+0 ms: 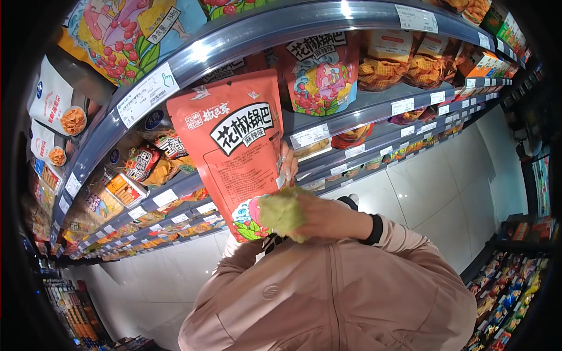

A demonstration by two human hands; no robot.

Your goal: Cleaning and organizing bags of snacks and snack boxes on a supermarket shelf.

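Observation:
A red stand-up snack pouch is held up before me, its printed back toward me. Behind it passes my left arm; fingertips of my left hand show at the pouch's right edge, gripping it. My right hand, with a black band at the wrist, holds a crumpled yellow-green cloth against or just in front of the pouch's lower right part; contact is hard to tell. The cloth and hand are somewhat blurred. Most of my left hand is hidden by the pouch.
Curved store shelves with price tags run close in front. A similar red pouch stands right of mine, with bagged snacks beyond. White pouches stand at left. Tiled floor and another snack display lie right.

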